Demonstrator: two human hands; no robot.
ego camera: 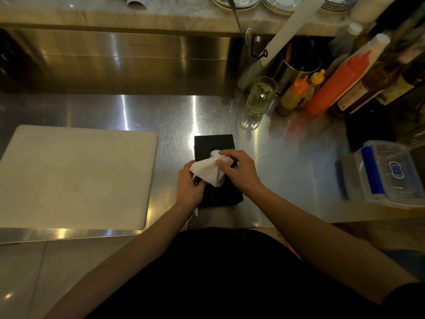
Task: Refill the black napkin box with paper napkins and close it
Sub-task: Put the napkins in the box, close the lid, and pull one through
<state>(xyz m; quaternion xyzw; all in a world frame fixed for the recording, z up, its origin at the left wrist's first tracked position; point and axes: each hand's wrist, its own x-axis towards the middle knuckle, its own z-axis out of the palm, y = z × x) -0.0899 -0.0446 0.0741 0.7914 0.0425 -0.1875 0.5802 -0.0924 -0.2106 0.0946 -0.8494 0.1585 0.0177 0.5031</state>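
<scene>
**Napkin drawn through the slot of a black box on a steel counter**

A black napkin box (215, 143) lies flat on the steel counter (287, 176), near its front edge and just right of a white cutting board (76, 176). The right hand (239, 169) pinches a white paper napkin (208, 170) that rises from the opening in the box's top. The left hand (189, 187) grips the box's left side. Squeeze bottles (331, 88) and a glass (259, 97) stand far right.

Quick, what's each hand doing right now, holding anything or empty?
Left hand: closed on the near left edge of the black napkin box.
Right hand: fingers pinching the white napkin that sticks out of the box's top opening.
</scene>
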